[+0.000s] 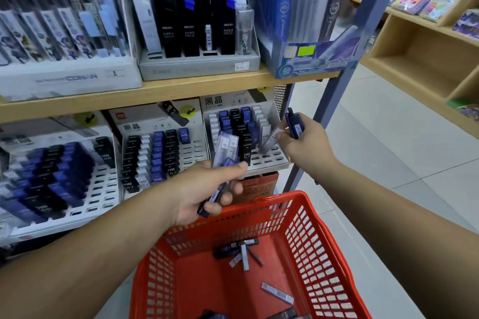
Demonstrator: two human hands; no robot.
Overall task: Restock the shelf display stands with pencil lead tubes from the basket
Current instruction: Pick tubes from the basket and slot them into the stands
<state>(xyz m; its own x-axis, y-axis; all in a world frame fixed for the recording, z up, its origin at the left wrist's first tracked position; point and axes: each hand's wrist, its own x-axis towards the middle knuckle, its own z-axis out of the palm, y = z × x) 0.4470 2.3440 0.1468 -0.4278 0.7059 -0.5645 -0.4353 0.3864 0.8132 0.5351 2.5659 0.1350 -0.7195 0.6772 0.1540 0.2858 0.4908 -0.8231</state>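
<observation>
My left hand [207,189] grips a fanned bunch of pencil lead tubes [226,149], clear and blue ones, in front of the lower shelf. My right hand [303,145] holds a dark blue tube [294,124] and pinches a clear tube [269,141] whose lower end angles toward the slots of the rightmost display stand [269,160]. That stand holds rows of blue, black and white tubes, with open slots at its front right. The red basket [311,241] sits below my hands with several loose tubes [243,254] on its bottom.
Two more slotted stands [160,153] [57,176] stand to the left on the lower shelf. The upper wooden shelf [166,90] carries boxed lead and pen displays. A grey shelf post [334,96] rises at right, beyond it tiled floor and wooden shelving [420,59].
</observation>
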